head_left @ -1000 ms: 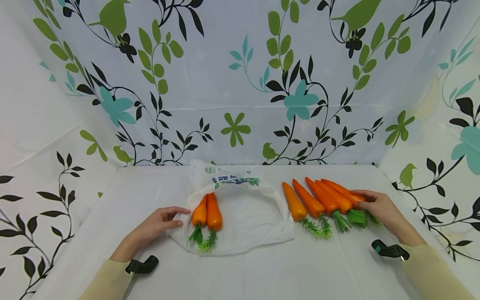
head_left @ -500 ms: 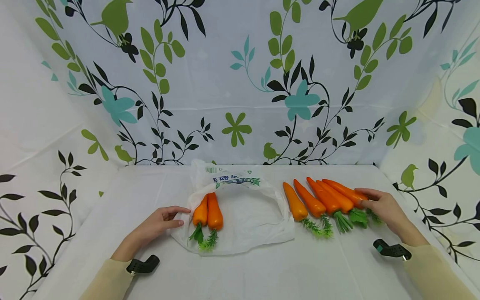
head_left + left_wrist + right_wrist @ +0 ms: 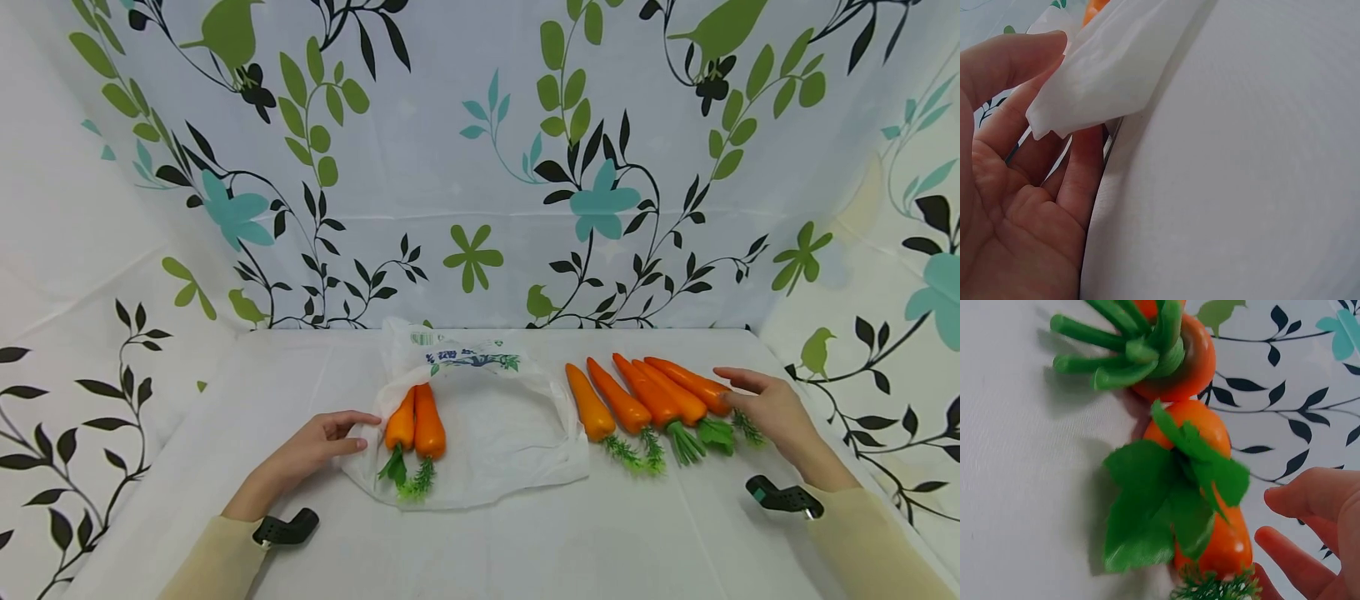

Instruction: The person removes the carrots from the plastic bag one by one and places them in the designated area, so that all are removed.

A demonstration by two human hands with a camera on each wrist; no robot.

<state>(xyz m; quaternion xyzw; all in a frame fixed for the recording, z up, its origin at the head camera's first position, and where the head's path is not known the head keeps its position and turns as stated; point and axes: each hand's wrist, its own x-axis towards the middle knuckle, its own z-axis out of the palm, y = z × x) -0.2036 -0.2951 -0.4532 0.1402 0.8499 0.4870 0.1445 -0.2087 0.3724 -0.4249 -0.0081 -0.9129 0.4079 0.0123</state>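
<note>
My left hand [image 3: 315, 446] is at the left edge of a thin white plastic bag [image 3: 510, 442]. In the left wrist view the bag's loose edge [image 3: 1097, 87] passes between thumb and fingers, hiding some fingertips. Two orange carrots [image 3: 429, 425] with green tops lie at the bag's left side, close to this hand. Several more carrots [image 3: 652, 396] are fanned out to the right of the bag. My right hand [image 3: 776, 417] is beside the rightmost carrot [image 3: 686, 379], thumb and fingers spread apart. A gap shows between its thumb and that carrot [image 3: 1225, 540] in the right wrist view.
A white cloth covers the table [image 3: 525, 550]. Behind and at both sides hangs a curtain [image 3: 420, 167] printed with leaves, flowers and birds. The bag's printed part [image 3: 472, 360] lies toward the back edge.
My right hand has drawn slightly away to the right from the rightmost carrot, and its fingers have spread. The left hand, bag and carrots stay in place.
</note>
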